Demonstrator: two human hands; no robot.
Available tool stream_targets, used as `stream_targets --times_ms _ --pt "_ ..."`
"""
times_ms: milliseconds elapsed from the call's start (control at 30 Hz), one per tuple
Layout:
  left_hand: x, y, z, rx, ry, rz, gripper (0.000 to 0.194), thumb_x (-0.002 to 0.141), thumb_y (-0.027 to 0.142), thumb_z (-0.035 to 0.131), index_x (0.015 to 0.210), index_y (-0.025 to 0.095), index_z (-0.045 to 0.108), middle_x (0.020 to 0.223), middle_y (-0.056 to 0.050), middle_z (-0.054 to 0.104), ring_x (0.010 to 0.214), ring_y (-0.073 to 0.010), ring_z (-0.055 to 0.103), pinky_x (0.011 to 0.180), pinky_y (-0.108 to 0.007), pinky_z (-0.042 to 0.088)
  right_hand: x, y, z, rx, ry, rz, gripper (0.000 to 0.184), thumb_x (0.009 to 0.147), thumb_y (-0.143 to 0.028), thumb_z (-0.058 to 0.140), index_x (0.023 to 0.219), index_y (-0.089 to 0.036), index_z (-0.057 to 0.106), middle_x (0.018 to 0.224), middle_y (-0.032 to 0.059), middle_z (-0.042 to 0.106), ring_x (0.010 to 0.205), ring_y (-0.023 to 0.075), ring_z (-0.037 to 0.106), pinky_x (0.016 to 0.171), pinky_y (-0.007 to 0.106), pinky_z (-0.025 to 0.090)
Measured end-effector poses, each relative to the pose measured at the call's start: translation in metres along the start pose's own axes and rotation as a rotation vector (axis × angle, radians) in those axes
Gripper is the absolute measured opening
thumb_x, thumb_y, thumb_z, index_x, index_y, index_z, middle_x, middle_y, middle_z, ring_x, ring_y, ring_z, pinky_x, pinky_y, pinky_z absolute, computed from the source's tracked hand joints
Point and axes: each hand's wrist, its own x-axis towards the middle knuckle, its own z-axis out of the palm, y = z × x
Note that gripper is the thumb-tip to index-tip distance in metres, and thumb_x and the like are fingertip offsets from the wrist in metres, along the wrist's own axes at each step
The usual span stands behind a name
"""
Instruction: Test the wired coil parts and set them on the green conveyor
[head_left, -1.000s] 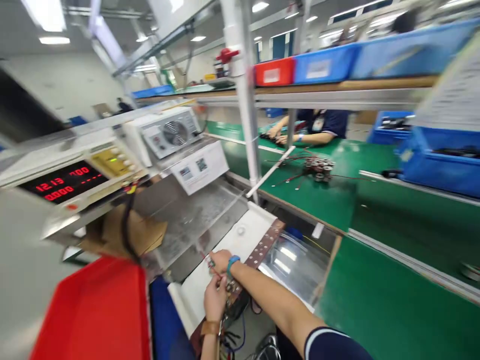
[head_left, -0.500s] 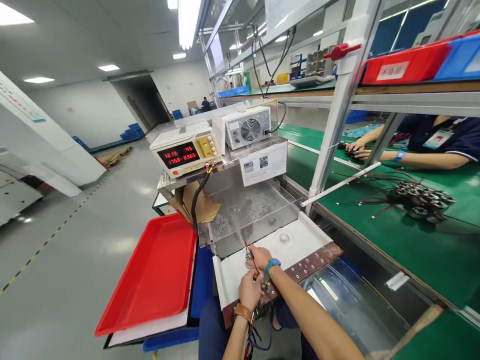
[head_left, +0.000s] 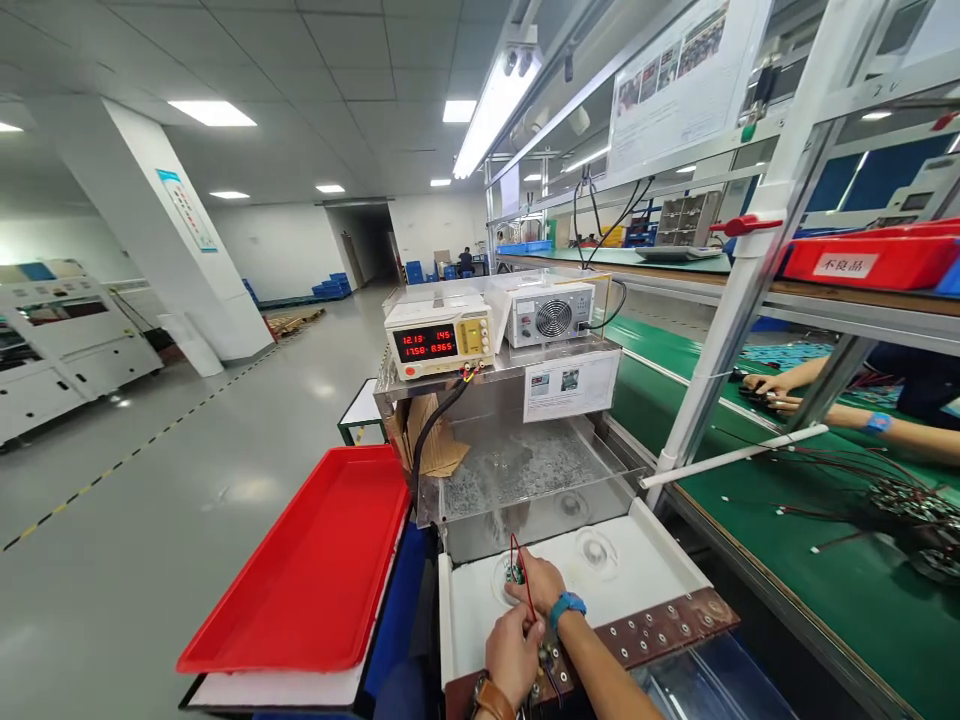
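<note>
My right hand (head_left: 541, 585), with a blue wristband, is closed on a small green circuit part (head_left: 514, 573) resting on the white tray (head_left: 660, 560). A red wire (head_left: 521, 570) loops up from that part. My left hand (head_left: 513, 652), wearing a brown strap, is pinched on the wire's lower end by the brown metal strip (head_left: 660, 630) with holes. Both hands sit close together at the tray's front edge.
A red tray (head_left: 307, 570) lies to the left. Behind the white tray stand a clear acrylic box (head_left: 525, 470), a meter with red digits (head_left: 439, 340) and a fan unit (head_left: 551, 315). Another person's hands (head_left: 772, 390) work at the green bench (head_left: 787, 540) on the right.
The view has swung left and up, from the green bench toward the meter and floor. My hands stay together at the tray on the small part and wire.
</note>
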Motion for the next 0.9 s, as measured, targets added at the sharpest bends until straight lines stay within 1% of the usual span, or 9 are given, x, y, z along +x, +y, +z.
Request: stream_targets --times_ms 200,400,433,500,600,667,733,800,900 --pt "0.002 -0.003 0.002 0.021 -0.009 0.021 0.016 0.081 0.022 0.049 0.082 0.023 0.064 0.089 -0.001 0.073 0.088 -0.0161 0.064 0.075 -0.023 0.039 0.000 -0.003 -0.002 -0.014 -0.012 0.032 0.037 0.069 -0.040 0.064 0.100 -0.022 0.055 0.089 0.0068 0.068 0.084 0.0237 0.064 0.068 0.027 0.037" --pt "0.005 -0.007 0.006 0.037 0.004 0.058 0.022 0.086 0.030 0.043 0.085 0.023 0.063 0.089 -0.003 0.074 0.088 -0.0173 0.066 0.073 -0.023 0.042 0.000 -0.005 -0.010 0.000 0.017 0.009 0.037 0.065 -0.038 0.066 0.096 -0.020 0.059 0.087 0.0060 0.068 0.081 0.0242 0.063 0.066 0.027 0.037" --pt "0.006 -0.009 0.007 0.018 0.016 0.074 0.024 0.086 0.033 0.041 0.086 0.023 0.063 0.089 -0.004 0.074 0.087 -0.0180 0.066 0.074 -0.024 0.043 -0.001 -0.006 -0.011 0.014 0.035 0.004 0.035 0.064 -0.037 0.066 0.094 -0.020 0.059 0.085 0.0050 0.068 0.079 0.0241 0.062 0.065 0.027 0.036" --pt "0.010 -0.014 0.009 -0.054 0.053 0.111 0.030 0.086 0.041 0.039 0.088 0.023 0.063 0.091 -0.006 0.074 0.088 -0.0202 0.067 0.076 -0.026 0.045 -0.002 -0.009 -0.012 0.076 0.115 0.011 0.032 0.065 -0.037 0.066 0.091 -0.021 0.059 0.079 0.0019 0.066 0.075 0.0222 0.061 0.063 0.026 0.036" --pt "0.019 -0.025 0.011 -0.207 0.079 0.110 0.043 0.079 0.057 0.039 0.090 0.022 0.062 0.087 -0.008 0.074 0.087 -0.0245 0.068 0.077 -0.032 0.050 -0.001 -0.009 -0.019 0.299 0.303 0.093 0.029 0.067 -0.037 0.065 0.090 -0.022 0.056 0.069 -0.0029 0.062 0.066 0.0161 0.056 0.060 0.023 0.035" --pt "0.027 -0.031 0.012 -0.317 0.070 0.059 0.053 0.070 0.065 0.044 0.092 0.020 0.061 0.083 -0.008 0.073 0.085 -0.0269 0.069 0.076 -0.036 0.052 -0.001 0.002 -0.036 0.499 0.463 0.189 0.027 0.068 -0.038 0.065 0.086 -0.022 0.054 0.064 -0.0042 0.058 0.061 0.0133 0.053 0.057 0.021 0.035" --pt "0.035 -0.034 0.014 -0.435 0.075 0.002 0.061 0.061 0.069 0.049 0.094 0.018 0.059 0.082 -0.009 0.072 0.084 -0.0281 0.070 0.076 -0.038 0.054 -0.006 0.027 -0.066 0.667 0.656 0.286 0.027 0.069 -0.041 0.064 0.083 -0.021 0.052 0.063 -0.0036 0.057 0.059 0.0131 0.053 0.056 0.022 0.038" --pt "0.040 -0.036 0.017 -0.532 0.100 -0.026 0.065 0.057 0.070 0.052 0.097 0.018 0.057 0.081 -0.009 0.072 0.082 -0.0279 0.070 0.076 -0.038 0.055 -0.024 0.066 -0.105 0.764 0.847 0.379 0.032 0.068 -0.047 0.064 0.081 -0.020 0.052 0.065 -0.0013 0.058 0.061 0.0148 0.054 0.057 0.024 0.041" --pt "0.041 -0.040 0.024 -0.554 0.127 -0.007 0.065 0.059 0.070 0.053 0.098 0.018 0.057 0.078 -0.008 0.071 0.077 -0.0269 0.070 0.073 -0.039 0.056 -0.073 0.139 -0.165 0.769 1.063 0.533 0.043 0.066 -0.057 0.063 0.083 -0.019 0.054 0.071 0.0041 0.063 0.067 0.0187 0.059 0.060 0.028 0.045"
